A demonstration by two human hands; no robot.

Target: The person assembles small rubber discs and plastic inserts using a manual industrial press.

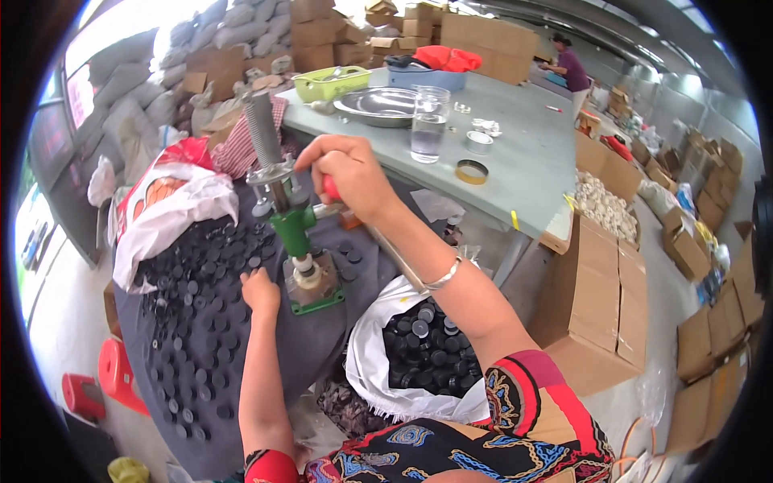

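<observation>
Near the left edge of the dark grey cloth [322, 354] lie lots of small round black caps [193, 322], flat and shiny like buttons, and a crinkly white plastic bag [173, 213] sits at the far left corner. The left hand [259, 291] rests on the cloth among the caps, right beside the press; its fingers curl down, but I cannot tell if they hold a cap. The green metal press [294, 233] stands in the middle of the cloth on a flat square base. It stands straight up, and its long ribbed grey screw [262, 129] points up and leans a little to the left. The right hand [350, 177] is closed tight around the red handle [330, 189], which sticks out to the right of the press. Lower right, at the near edge, a white bag [378, 354] is open and full of black caps. Behind is a smooth grey table [523, 161] with a clear glass [429, 125] and a shiny metal bowl [378, 105]. Brown cardboard boxes [600, 306] and lumpy sacks [129, 80] fill the big room.
</observation>
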